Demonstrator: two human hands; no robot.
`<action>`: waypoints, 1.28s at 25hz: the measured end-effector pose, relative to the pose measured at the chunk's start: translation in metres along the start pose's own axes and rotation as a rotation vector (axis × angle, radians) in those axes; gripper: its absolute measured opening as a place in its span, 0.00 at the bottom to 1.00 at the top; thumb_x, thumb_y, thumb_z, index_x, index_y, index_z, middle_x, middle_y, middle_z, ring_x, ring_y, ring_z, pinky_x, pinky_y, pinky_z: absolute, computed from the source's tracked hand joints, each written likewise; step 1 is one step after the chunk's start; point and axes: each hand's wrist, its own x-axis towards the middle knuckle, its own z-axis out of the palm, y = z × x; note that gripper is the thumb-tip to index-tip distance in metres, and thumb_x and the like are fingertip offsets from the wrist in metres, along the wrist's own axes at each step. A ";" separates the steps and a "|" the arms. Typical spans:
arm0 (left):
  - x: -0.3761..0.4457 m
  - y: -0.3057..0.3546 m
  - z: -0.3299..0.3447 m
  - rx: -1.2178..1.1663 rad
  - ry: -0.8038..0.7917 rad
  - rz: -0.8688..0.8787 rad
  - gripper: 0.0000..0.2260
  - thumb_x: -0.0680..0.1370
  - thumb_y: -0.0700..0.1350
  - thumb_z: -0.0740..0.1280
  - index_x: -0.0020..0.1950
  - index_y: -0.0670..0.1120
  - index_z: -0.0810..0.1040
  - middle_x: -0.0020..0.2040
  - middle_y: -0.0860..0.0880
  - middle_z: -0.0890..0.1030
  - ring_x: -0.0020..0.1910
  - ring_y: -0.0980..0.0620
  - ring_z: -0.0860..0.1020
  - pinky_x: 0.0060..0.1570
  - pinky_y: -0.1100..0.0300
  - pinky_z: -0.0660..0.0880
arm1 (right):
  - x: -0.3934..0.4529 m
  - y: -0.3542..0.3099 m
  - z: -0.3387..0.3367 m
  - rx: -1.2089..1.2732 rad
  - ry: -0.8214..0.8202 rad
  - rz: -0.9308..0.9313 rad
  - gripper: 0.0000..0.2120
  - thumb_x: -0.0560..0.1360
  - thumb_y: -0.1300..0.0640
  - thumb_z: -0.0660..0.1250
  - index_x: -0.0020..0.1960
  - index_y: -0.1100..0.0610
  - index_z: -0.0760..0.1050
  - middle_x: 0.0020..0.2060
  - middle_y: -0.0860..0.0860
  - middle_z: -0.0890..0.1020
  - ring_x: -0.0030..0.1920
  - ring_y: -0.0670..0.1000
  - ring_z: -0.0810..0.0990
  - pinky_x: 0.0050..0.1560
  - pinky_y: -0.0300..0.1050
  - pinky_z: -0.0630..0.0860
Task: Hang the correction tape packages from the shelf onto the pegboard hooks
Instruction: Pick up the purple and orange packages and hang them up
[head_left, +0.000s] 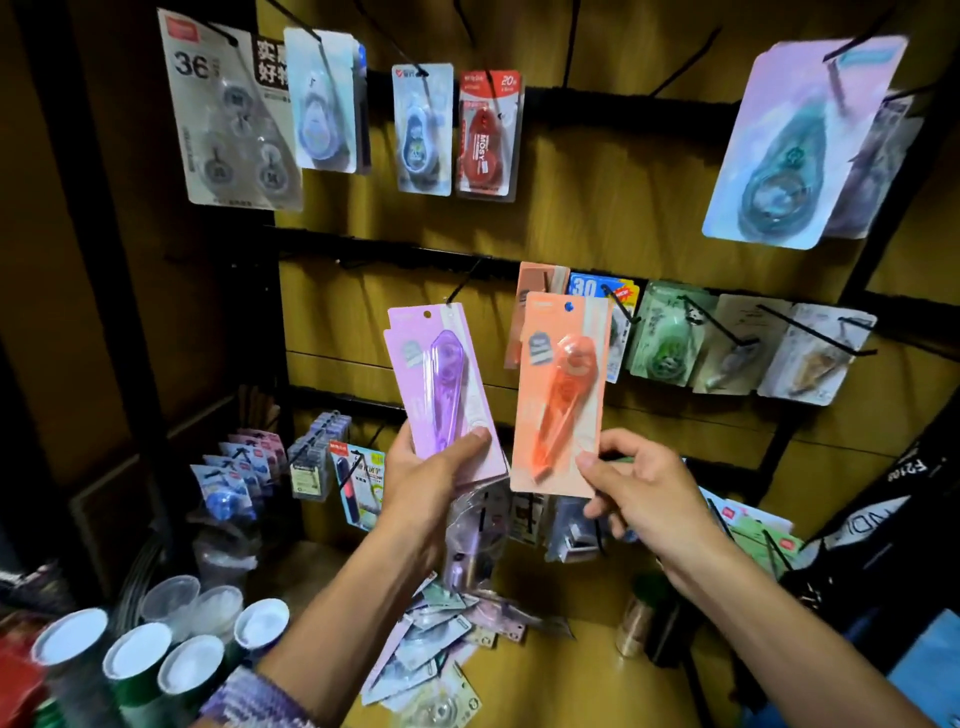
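My left hand (426, 480) grips the lower end of a purple correction tape package (441, 384), held upright just below an empty black hook (462, 286). My right hand (641, 491) pinches the bottom of an orange correction tape package (563, 389), upright beside the purple one. Behind the orange one, more orange packages (540, 286) hang on a hook. A loose pile of packages (436, 654) lies on the wooden shelf (571, 675) below my arms. A clear package also dangles under my left hand.
Other tape packages hang on the upper hooks (483, 132) and on the right hooks (670, 332). Several empty black hooks (685, 62) stick out at the top. White-lidded cups (192, 670) stand at lower left. A dark bag (893, 514) sits at right.
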 end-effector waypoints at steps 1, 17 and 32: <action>0.002 0.001 0.000 0.015 0.023 -0.002 0.11 0.72 0.33 0.72 0.51 0.45 0.79 0.46 0.44 0.85 0.40 0.47 0.82 0.50 0.51 0.80 | 0.002 -0.002 -0.002 -0.008 0.037 -0.008 0.03 0.79 0.60 0.66 0.47 0.57 0.77 0.28 0.51 0.81 0.27 0.50 0.74 0.19 0.37 0.64; 0.008 -0.006 -0.012 0.097 0.029 0.003 0.15 0.72 0.34 0.73 0.56 0.44 0.79 0.47 0.44 0.85 0.41 0.47 0.84 0.49 0.50 0.81 | -0.015 -0.004 0.014 -0.084 0.252 -0.353 0.11 0.78 0.63 0.65 0.51 0.49 0.80 0.24 0.48 0.65 0.25 0.45 0.59 0.28 0.41 0.56; 0.013 -0.010 -0.008 0.145 0.015 0.022 0.12 0.71 0.34 0.74 0.49 0.49 0.79 0.45 0.48 0.85 0.41 0.47 0.83 0.51 0.49 0.81 | 0.048 -0.011 0.032 -0.150 0.159 -0.098 0.29 0.74 0.64 0.65 0.71 0.45 0.69 0.61 0.49 0.79 0.44 0.47 0.81 0.41 0.42 0.77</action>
